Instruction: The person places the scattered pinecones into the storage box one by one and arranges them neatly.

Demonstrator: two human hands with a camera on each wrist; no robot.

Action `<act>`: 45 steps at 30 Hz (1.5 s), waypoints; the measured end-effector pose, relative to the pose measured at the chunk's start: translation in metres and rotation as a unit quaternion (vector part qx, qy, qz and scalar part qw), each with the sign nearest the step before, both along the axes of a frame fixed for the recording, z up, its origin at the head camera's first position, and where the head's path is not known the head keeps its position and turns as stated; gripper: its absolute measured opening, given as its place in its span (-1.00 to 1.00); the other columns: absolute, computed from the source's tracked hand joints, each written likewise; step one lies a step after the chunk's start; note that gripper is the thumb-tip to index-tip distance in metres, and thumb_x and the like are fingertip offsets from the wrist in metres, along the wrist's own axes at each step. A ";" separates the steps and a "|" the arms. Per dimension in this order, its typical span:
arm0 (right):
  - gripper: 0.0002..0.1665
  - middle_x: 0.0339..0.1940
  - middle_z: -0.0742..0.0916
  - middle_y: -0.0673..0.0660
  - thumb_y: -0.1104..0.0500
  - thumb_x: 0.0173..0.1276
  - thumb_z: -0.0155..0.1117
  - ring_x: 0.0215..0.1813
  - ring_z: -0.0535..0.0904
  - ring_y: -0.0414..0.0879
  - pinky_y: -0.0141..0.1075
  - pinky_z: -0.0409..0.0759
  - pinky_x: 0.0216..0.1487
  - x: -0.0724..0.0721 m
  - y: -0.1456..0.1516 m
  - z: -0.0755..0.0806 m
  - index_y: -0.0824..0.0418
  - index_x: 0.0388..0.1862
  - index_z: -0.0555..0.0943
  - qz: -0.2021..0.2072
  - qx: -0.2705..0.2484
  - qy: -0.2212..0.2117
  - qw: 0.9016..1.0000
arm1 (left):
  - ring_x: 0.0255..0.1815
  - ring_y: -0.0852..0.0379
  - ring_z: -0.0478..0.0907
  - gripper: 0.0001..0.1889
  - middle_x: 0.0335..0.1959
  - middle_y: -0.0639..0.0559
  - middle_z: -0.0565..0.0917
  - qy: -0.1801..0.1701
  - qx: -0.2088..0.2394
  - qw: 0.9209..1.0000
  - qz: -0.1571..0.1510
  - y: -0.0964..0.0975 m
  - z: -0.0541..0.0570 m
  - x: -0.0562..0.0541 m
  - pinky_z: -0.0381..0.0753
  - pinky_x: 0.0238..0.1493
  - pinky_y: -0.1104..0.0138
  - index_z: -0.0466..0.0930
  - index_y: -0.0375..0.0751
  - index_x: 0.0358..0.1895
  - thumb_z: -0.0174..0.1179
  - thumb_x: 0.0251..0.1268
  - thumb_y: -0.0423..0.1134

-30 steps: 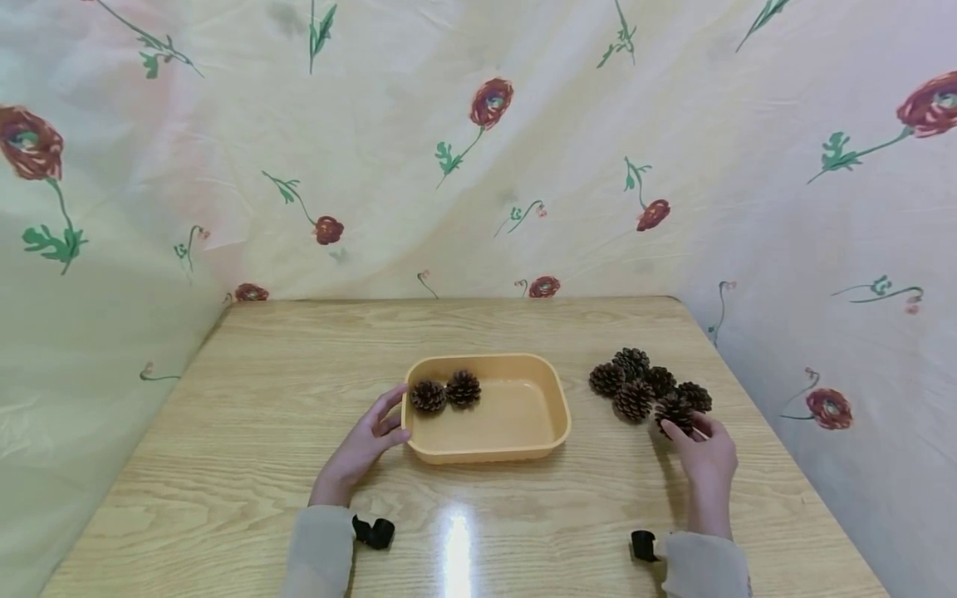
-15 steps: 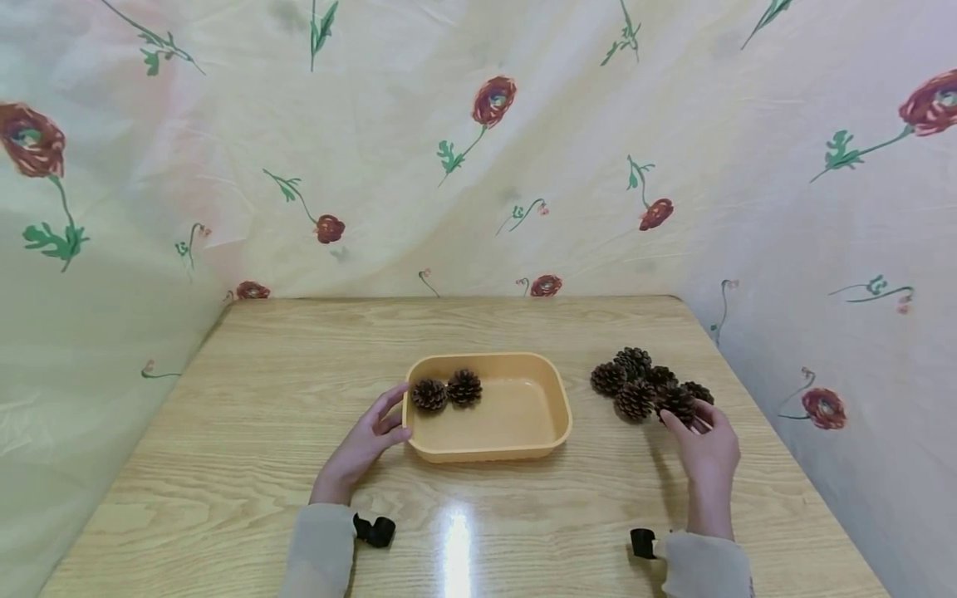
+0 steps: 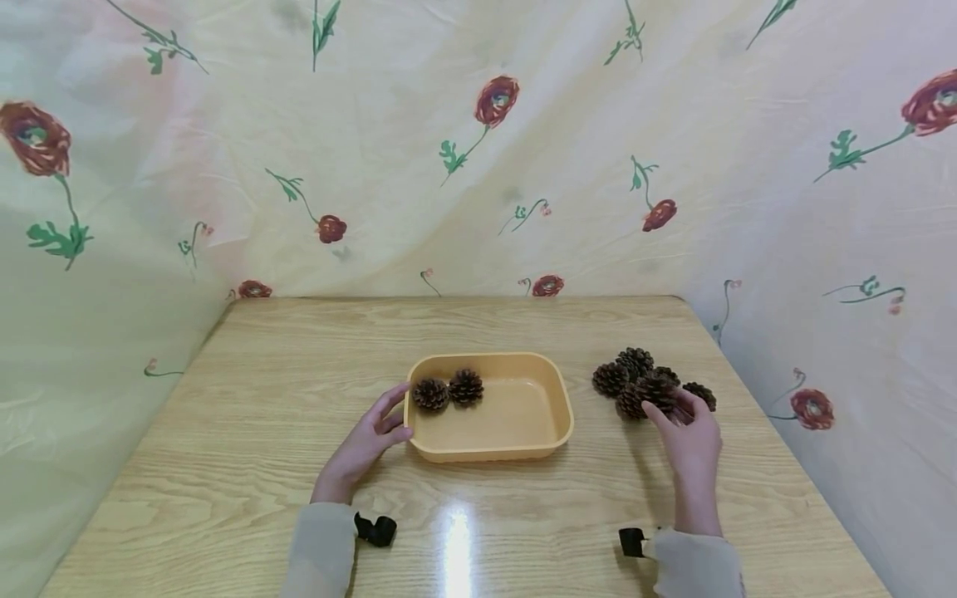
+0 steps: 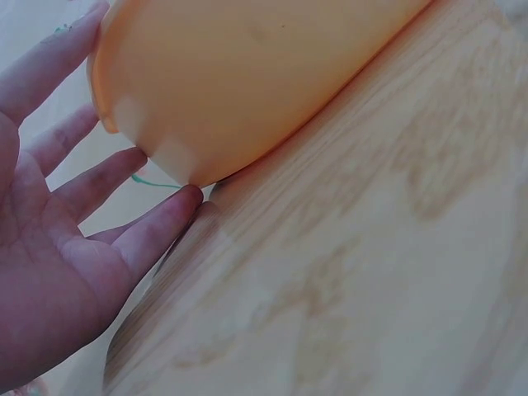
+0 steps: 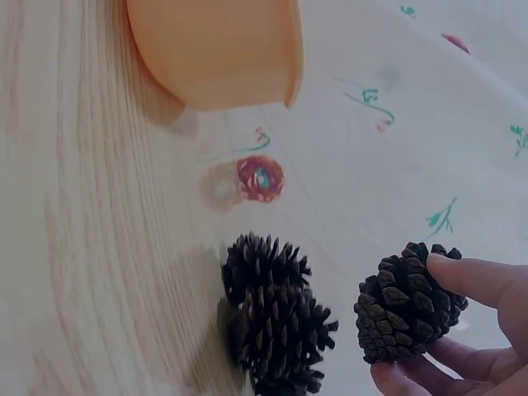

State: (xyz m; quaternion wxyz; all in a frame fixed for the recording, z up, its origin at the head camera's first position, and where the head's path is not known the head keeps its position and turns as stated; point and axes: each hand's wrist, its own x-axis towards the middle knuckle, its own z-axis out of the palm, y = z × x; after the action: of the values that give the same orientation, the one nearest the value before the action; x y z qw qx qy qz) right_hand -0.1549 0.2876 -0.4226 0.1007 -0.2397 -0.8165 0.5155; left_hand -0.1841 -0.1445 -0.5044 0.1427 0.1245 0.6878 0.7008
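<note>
Between the thumb and fingers of my right hand [image 3: 693, 444] is a brown pine cone [image 5: 406, 307], held up off the table in the right wrist view. Several other pine cones [image 3: 611, 379] lie clustered just behind and beside it; the held one partly covers them in the head view. My left hand [image 3: 366, 444] rests its outstretched fingertips against the left end of a yellow-orange plastic tray [image 3: 516, 415]. In the left wrist view, fingers [image 4: 161, 223] touch the tray's outer wall. Two pine cones [image 3: 429, 395] sit inside, at the tray's left back.
The wood-grain table [image 3: 299, 349] carries the tray near its middle and the cone cluster to the right. Floral cloth [image 3: 389, 166] hangs behind the table and along both sides. Each wrist wears a black camera mount [image 3: 376, 530].
My right hand has lifted the pine cone off the cluster's near right side and shifted it a little left and up. The left hand and tray stay put.
</note>
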 end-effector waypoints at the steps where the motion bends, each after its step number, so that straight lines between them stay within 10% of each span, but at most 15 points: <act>1: -0.14 0.42 0.39 0.33 -0.03 0.33 0.30 0.43 0.30 0.18 -0.03 0.33 0.42 0.000 -0.002 0.001 0.25 0.49 0.21 0.003 0.000 0.002 1.000 | 0.46 -0.31 0.19 -0.24 0.57 -0.20 0.00 0.000 0.000 1.000 0.000 0.000 0.000 0.000 0.37 0.31 0.15 0.02 -0.02 0.53 0.18 0.33 -0.39; 14: -0.22 0.32 0.47 0.34 0.09 0.28 0.38 0.36 0.40 0.16 -0.27 0.47 0.31 -0.008 -0.032 0.002 0.29 0.41 0.32 0.053 0.007 0.035 0.998 | 0.48 -0.31 0.17 -0.25 0.57 -0.19 0.00 0.000 -0.001 1.000 0.000 -0.001 0.000 0.001 0.31 0.37 0.02 0.04 0.00 0.53 0.17 0.34 -0.37; 45: -0.29 0.38 0.44 0.36 0.24 0.27 0.36 0.41 0.35 0.24 -0.06 0.36 0.41 -0.038 -0.100 -0.008 0.40 0.34 0.33 0.222 -0.043 0.044 0.973 | 0.50 -0.29 0.13 -0.22 0.58 -0.15 -0.01 -0.010 0.005 1.000 -0.005 -0.002 0.002 0.002 0.24 0.42 -0.05 0.02 0.06 0.53 0.21 0.32 -0.31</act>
State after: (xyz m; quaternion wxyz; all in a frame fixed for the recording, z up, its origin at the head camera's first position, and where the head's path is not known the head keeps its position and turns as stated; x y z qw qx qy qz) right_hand -0.1933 0.1875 -0.4304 0.0090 -0.0332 -0.8212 0.5697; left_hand -0.1825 -0.1469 -0.5027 0.1524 0.1223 0.6819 0.7048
